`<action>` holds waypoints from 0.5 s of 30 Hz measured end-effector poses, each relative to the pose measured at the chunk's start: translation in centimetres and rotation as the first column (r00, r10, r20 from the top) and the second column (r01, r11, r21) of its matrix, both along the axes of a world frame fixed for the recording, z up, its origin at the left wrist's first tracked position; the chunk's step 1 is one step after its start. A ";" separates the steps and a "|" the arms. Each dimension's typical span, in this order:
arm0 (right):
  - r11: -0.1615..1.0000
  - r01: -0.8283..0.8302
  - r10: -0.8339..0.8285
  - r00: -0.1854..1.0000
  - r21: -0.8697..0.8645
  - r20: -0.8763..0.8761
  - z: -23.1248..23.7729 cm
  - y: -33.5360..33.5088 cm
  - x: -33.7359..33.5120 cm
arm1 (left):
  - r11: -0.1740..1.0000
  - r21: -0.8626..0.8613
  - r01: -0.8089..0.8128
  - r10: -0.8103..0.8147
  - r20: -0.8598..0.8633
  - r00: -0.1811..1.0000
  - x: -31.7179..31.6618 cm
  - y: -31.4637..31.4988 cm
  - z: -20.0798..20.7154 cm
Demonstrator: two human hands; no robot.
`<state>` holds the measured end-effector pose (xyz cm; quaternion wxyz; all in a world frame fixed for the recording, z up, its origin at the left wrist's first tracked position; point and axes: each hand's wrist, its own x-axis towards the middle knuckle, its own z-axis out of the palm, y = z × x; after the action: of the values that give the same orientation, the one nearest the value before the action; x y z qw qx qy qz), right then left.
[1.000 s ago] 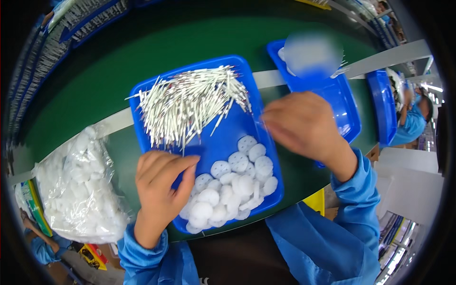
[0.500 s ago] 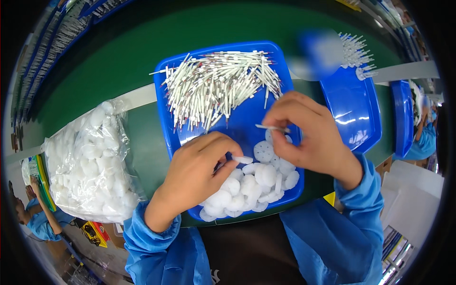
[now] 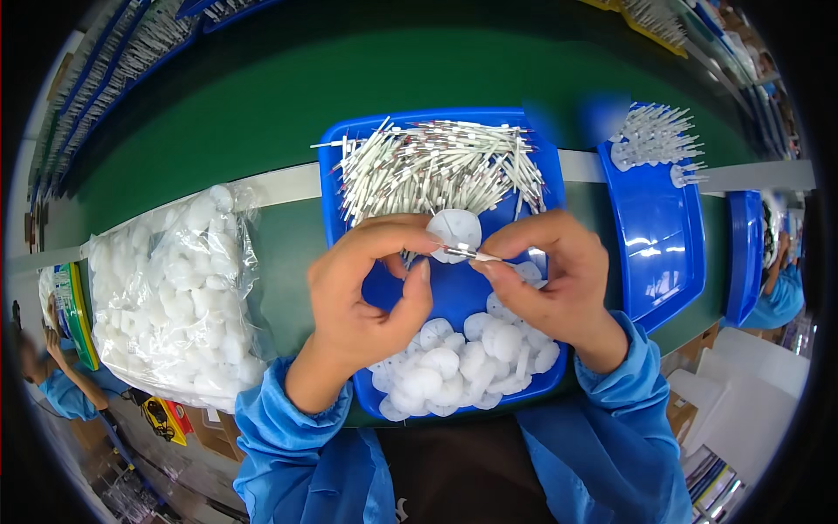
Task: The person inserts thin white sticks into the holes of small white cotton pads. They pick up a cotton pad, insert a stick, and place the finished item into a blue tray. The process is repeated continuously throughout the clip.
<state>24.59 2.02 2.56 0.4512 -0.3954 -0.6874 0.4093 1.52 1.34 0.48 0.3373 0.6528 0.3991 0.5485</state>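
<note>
Above the blue tray (image 3: 454, 293), my two hands meet. My left hand (image 3: 367, 288) pinches a white round disc (image 3: 457, 227) by its edge, its flat face tilted up. Between thumb and fingers, my right hand (image 3: 559, 275) grips a thin white stick (image 3: 468, 252), its metal tip pointing left against the lower part of the disc. Whether the tip sits in a hole cannot be made out. A heap of similar sticks (image 3: 441, 166) fills the tray's far half. Nearest me in the tray lies a pile of white discs (image 3: 463, 362), some showing small holes.
Left of the tray lies a clear plastic bag (image 3: 175, 297) full of white discs. A second blue tray (image 3: 659, 253) stands to the right, with discs bearing upright sticks (image 3: 655, 140) at its far end. Further right are another blue tray (image 3: 744, 253) and a person's blue sleeve (image 3: 781, 297).
My hands have come together, bringing the stick's tip against the disc. The disc has turned to show its flat face. The whole view has shifted slightly, with the tray lower in it.
</note>
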 end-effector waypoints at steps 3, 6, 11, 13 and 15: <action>0.978 0.059 -0.095 0.979 0.201 0.178 -0.2 0.1 -0.7 | 0.993 -0.085 0.084 -0.073 0.134 0.988 -0.5 -0.3 -0.4; 0.971 0.064 -0.124 0.958 0.230 0.257 -0.2 -0.2 -1.2 | 0.983 -0.162 0.091 -0.046 0.263 0.964 -0.6 -0.4 -1.0; 0.947 0.062 -0.173 0.926 0.316 0.336 -0.6 -0.1 -1.2 | 0.931 -0.359 0.064 0.042 0.281 0.959 -0.4 -0.6 0.0; 0.947 0.061 -0.173 0.924 0.317 0.341 -0.6 -0.2 -1.1 | 0.956 -0.286 0.061 0.014 0.251 0.968 -0.5 -0.3 -0.5; 0.950 0.068 -0.176 0.923 0.305 0.342 -0.6 -0.3 -1.2 | 0.966 -0.253 0.051 0.009 0.231 0.973 -0.6 -0.3 -0.7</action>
<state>23.43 1.72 1.92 0.3930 -0.4370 -0.7852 0.1952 0.96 1.09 -0.21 0.4691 0.5397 0.4179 0.5604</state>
